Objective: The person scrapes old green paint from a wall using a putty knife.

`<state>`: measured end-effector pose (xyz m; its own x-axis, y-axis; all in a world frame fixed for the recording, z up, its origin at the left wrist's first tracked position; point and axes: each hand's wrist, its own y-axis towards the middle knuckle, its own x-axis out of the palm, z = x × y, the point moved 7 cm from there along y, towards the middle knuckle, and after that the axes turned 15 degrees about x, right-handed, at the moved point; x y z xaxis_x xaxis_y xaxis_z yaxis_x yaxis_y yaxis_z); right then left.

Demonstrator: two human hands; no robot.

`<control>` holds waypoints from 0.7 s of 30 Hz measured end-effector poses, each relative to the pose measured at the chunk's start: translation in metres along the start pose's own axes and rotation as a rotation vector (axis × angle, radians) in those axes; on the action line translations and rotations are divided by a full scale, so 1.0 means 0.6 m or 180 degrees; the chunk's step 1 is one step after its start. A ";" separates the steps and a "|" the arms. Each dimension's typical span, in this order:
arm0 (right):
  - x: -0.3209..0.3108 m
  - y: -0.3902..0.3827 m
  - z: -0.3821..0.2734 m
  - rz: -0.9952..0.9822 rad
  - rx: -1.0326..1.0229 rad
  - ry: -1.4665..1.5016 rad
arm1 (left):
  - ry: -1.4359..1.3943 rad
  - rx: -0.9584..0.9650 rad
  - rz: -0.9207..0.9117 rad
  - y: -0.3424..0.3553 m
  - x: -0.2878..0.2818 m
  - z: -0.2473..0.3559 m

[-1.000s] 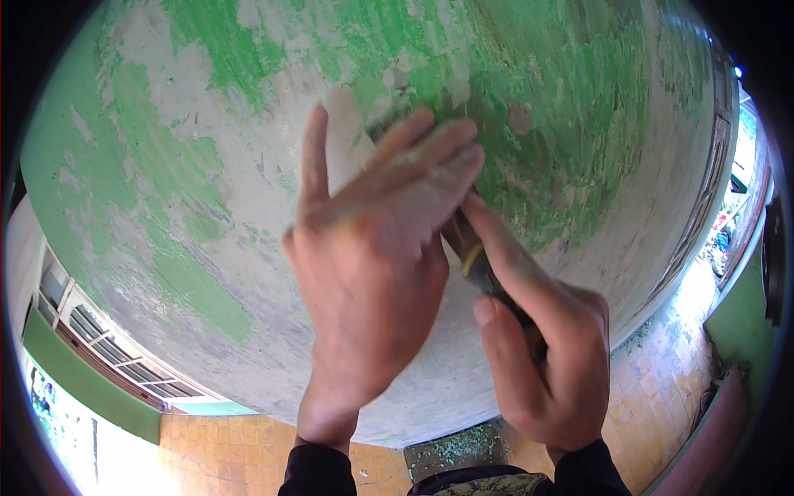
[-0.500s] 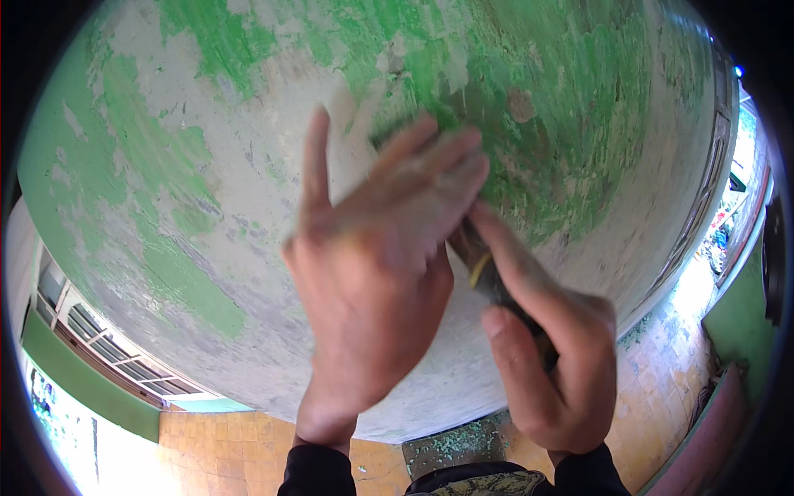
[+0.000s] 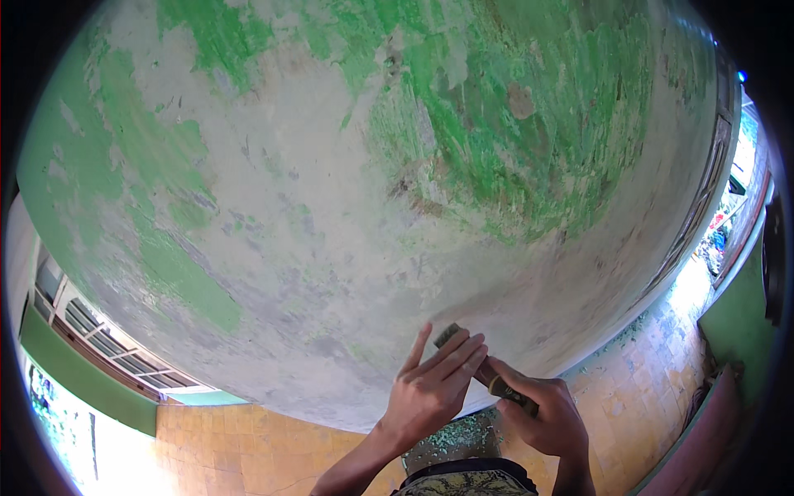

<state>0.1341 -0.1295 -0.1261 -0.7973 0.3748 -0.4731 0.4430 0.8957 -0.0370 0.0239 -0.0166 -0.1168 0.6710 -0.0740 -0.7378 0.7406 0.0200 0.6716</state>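
My right hand (image 3: 548, 413) is closed round the dark handle of a scraper (image 3: 518, 398), which has a yellowish band near its blade. The blade slants up and to the left, its dark tip (image 3: 447, 332) against the lower part of the wall (image 3: 314, 248). My left hand (image 3: 434, 387) lies over the blade with fingers stretched out, pressing on it, and hides much of it. Patchy green paint (image 3: 529, 157) covers the upper wall, while bare whitish-grey plaster shows in the middle and below.
Below the wall, a dark mat (image 3: 463, 438) strewn with green paint flakes lies on yellow-orange floor tiles (image 3: 223, 446). A white-framed window (image 3: 116, 351) is at the left, a wooden frame (image 3: 703, 198) at the right. A low green wall (image 3: 740, 326) stands far right.
Both hands and the scraper have swept down the wall, from the green patch to the bare plaster near its lower edge. The right hand keeps its grip.
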 end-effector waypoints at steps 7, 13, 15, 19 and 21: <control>-0.033 -0.015 -0.060 0.0491 -0.0436 0.0549 | 0.0388 0.0600 0.0477 0.062 -0.067 0.026; 0.010 0.033 -0.124 -0.0380 -0.0288 0.1844 | 0.1304 0.1017 0.0934 0.120 -0.131 0.002; 0.018 0.042 -0.122 -0.0250 -0.0509 0.1894 | 0.1350 0.1144 0.1015 0.128 -0.136 0.000; 0.021 0.037 -0.113 -0.0416 -0.0346 0.2211 | 0.1174 0.1055 0.0848 0.126 -0.136 -0.001; 0.018 0.050 -0.125 -0.0359 -0.0430 0.2159 | 0.1253 0.0972 0.0802 0.131 -0.146 0.000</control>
<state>0.1081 -0.0807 -0.0660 -0.9347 0.3047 0.1827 0.3226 0.9434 0.0770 0.0237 -0.0088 0.0006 0.8317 0.2748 -0.4824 0.5512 -0.3051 0.7766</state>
